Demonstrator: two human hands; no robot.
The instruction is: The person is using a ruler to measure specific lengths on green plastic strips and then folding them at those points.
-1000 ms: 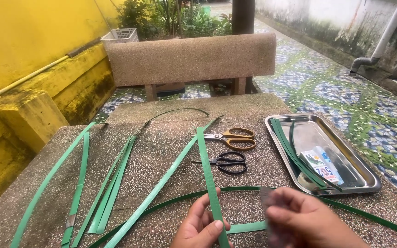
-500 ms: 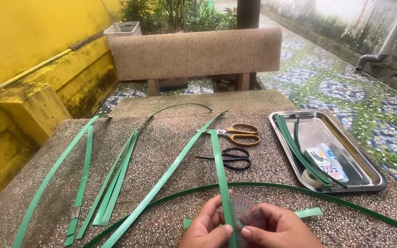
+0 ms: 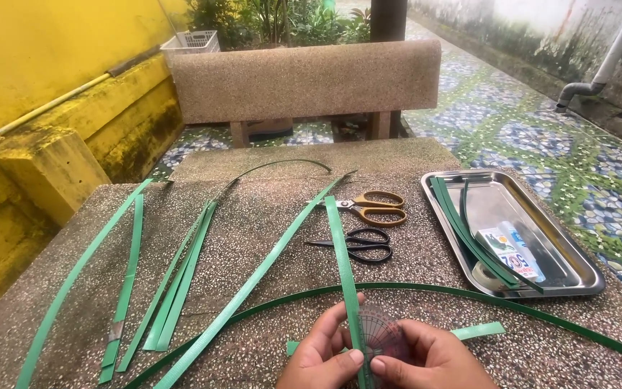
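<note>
My left hand (image 3: pixel 323 353) and right hand (image 3: pixel 426 358) fingers pinch the green plastic strip (image 3: pixel 342 256) flat against the clear semicircular protractor (image 3: pixel 383 337); I'd keep edges aligned.

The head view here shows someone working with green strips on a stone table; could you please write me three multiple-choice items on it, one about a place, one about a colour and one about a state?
1. Where do the black scissors lie?
A. in the metal tray
B. on the table, nearer the person than the yellow-handled scissors
C. on the bench

2. What colour is the strip pinched between both hands?
A. green
B. yellow
C. blue

3. How does the protractor stand?
A. lying loose in the tray
B. leaning on the bench
C. held against the strip by both hands

Key: 1 B, they sit on the stone table just below the yellow-handled scissors, left of the metal tray. 2 A, it matches the other green strips. 3 C, the left hand and right hand press it to the strip.
</note>
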